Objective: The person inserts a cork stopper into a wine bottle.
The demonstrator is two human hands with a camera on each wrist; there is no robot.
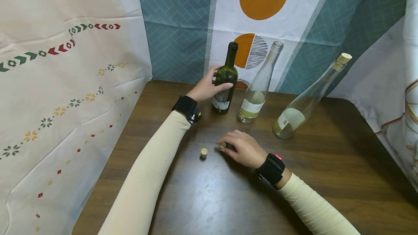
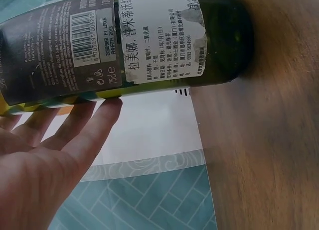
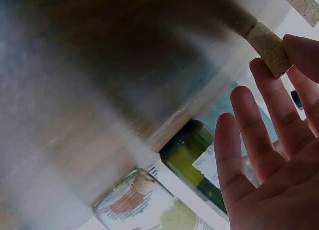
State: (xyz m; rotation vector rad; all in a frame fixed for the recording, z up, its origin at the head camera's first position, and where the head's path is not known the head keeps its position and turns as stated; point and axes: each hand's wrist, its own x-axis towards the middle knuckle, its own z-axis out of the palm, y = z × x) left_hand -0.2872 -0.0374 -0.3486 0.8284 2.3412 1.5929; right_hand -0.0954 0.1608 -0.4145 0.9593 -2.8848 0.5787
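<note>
My left hand (image 1: 209, 87) grips the dark green wine bottle (image 1: 230, 71) around its upper body, thumb across the front. The bottle stands upright, its mouth uncorked; its printed label (image 2: 159, 36) fills the top of the left wrist view. On the table, my right hand (image 1: 243, 148) has thumb and fingertips around a small tapered cork (image 3: 269, 48), whose wider end points up. A second cork (image 1: 204, 152) stands on the table just left of that hand. The right hand's ring and little fingers are spread in the right wrist view.
Right of the green bottle stands a clear bottle (image 1: 258, 93) with an open mouth. Further right, another clear bottle (image 1: 300, 108) has a cork (image 1: 344, 58) in its neck. The wooden table (image 1: 196, 198) ends at a patterned cloth (image 1: 177, 46) behind and a white cloth (image 1: 81, 119) at left.
</note>
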